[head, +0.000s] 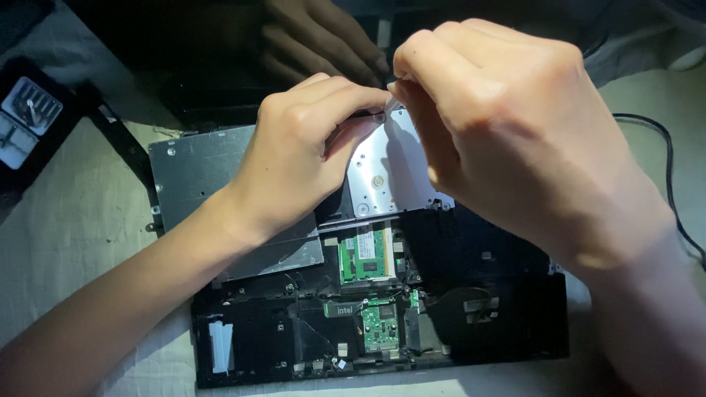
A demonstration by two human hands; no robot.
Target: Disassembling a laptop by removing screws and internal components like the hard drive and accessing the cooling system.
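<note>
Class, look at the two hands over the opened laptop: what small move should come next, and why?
Probably lift the silver metal plate slightly at its far edge. Both the left hand and right hand pinch there, fingertips meeting, while the plate's near edge rests on the laptop base.

Both hands (pixel 382 140) crowd the silver drive (pixel 390 173); green boards (pixel 365 257) below lie open.

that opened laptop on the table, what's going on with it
A person is working on an opened laptop lying base-up on a white cloth, its circuit boards exposed. The left hand and right hand meet at the far edge of a silver metal plate, fingertips pinched on something too small to make out. A dark tool tray sits at the left.
</note>
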